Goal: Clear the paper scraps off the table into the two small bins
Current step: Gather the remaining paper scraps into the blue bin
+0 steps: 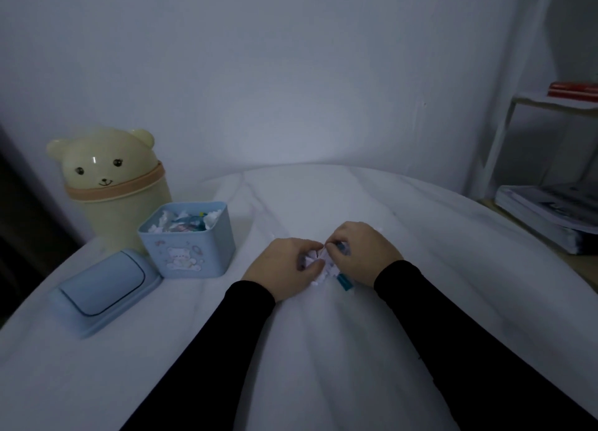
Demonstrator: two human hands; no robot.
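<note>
Scraps: small white heap of paper scraps (pixel 318 262) at mid-table, gathered between both hands so they lift together
Left hand: left hand (pixel 284 268) curls its fingers round the heap's near side, cupping it
Right hand: right hand (pixel 362 252) pinches scraps at the top with fingertips drawn in
Teal piece: teal scrap (pixel 343 282) lies just beside the heap, not held
Blue bin: blue bin (pixel 187 239) stands open and nearly full, its lid (pixel 103 289) laid flat beside it on the table (pixel 420 301)
Bear bin: bear bin (pixel 113 184) behind, domed top on, probably the roomier choice
</note>
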